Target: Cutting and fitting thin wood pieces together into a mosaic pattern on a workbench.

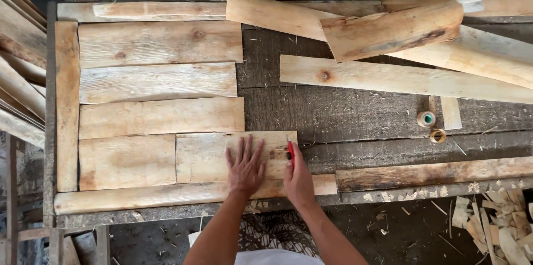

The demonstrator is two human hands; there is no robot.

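Observation:
My left hand point(246, 166) lies flat, fingers spread, on a short pale wooden board point(211, 156) at the front of the workbench. My right hand point(298, 179) grips a red pencil point(290, 150) whose tip touches the right end of that same board. The board sits in a row with another short board point(126, 161) to its left, inside a frame of longer planks. A long strip point(166, 194) runs along the front edge just under both hands.
Three wider planks point(160, 80) fill the frame behind the hands, with an upright strip point(66, 104) at the left. Rough slabs point(388, 29) pile at the back right. Two small tape rolls point(426, 119) stand right of centre. Wood offcuts point(494, 220) litter the floor at right.

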